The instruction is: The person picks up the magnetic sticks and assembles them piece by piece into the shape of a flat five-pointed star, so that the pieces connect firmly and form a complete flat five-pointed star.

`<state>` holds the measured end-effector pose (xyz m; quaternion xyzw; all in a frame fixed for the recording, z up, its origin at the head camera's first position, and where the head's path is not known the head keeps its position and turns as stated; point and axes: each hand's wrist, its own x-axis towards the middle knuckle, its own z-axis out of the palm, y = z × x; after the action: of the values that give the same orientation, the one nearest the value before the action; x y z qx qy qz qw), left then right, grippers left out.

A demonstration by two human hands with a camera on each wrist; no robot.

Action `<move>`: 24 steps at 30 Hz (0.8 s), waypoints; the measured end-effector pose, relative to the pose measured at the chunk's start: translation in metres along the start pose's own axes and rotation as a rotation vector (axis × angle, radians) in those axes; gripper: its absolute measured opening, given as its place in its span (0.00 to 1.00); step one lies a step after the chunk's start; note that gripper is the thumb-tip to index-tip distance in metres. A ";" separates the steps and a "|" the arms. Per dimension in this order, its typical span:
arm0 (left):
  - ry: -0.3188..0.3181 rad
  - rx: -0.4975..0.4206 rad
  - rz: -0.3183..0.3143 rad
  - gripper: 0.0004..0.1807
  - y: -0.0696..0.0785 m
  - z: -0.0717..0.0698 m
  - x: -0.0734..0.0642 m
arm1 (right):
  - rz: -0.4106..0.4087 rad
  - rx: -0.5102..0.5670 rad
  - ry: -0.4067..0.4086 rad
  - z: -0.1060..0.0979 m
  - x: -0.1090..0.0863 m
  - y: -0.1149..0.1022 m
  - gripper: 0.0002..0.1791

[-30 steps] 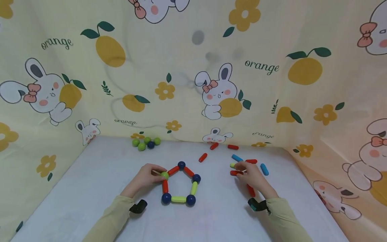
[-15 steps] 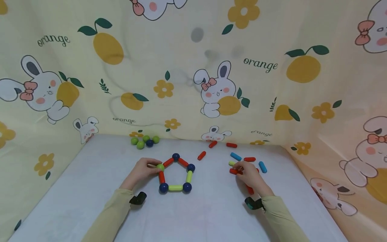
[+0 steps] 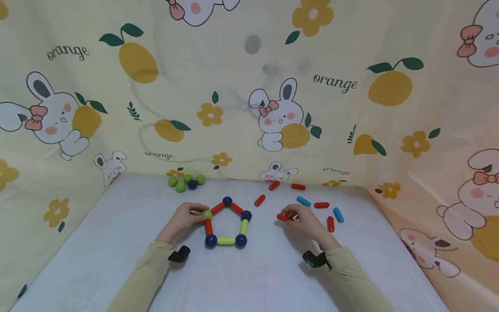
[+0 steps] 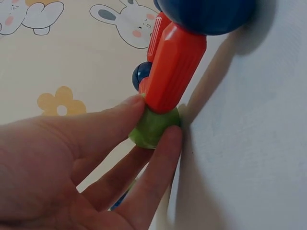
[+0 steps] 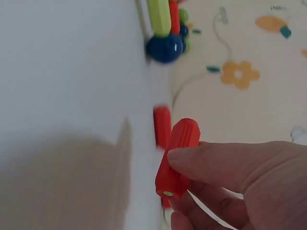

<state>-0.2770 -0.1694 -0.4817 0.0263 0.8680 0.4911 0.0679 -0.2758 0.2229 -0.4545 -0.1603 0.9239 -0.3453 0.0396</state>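
On the table lies a five-sided ring of magnetic rods and balls, with dark blue balls (image 3: 241, 241), one green ball (image 3: 208, 214), red rods (image 3: 236, 209) and lime rods (image 3: 226, 241). At the ring's left corner my left hand (image 3: 184, 220) pinches the green ball (image 4: 152, 130) between thumb and fingers; a red rod (image 4: 176, 67) is joined to that ball. To the right of the ring, my right hand (image 3: 306, 220) holds a loose red rod (image 5: 178, 158) between thumb and fingers, raised off the table. That rod's far end points left toward the ring.
Several green balls (image 3: 180, 186) and a blue ball (image 3: 192, 184) sit at the back left. Loose red rods (image 3: 321, 205) and blue rods (image 3: 338, 215) are scattered at the back and right. A printed curtain (image 3: 234, 143) borders the table behind.
My right hand has picked up a red rod from among the loose ones and moved left with it. My left hand stays on the green ball; the ring sits higher in view than a second ago.
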 end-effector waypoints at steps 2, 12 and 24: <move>-0.001 -0.001 -0.003 0.15 0.000 0.000 0.000 | -0.012 0.011 -0.029 0.007 0.004 -0.009 0.15; -0.004 -0.010 -0.019 0.15 0.003 0.000 -0.002 | -0.061 0.056 -0.129 0.037 0.025 -0.028 0.14; -0.003 -0.019 -0.045 0.15 0.004 0.000 -0.004 | -0.031 0.122 -0.155 0.049 0.030 -0.038 0.13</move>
<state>-0.2735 -0.1674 -0.4783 0.0071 0.8637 0.4975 0.0805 -0.2849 0.1554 -0.4655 -0.1982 0.8928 -0.3878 0.1155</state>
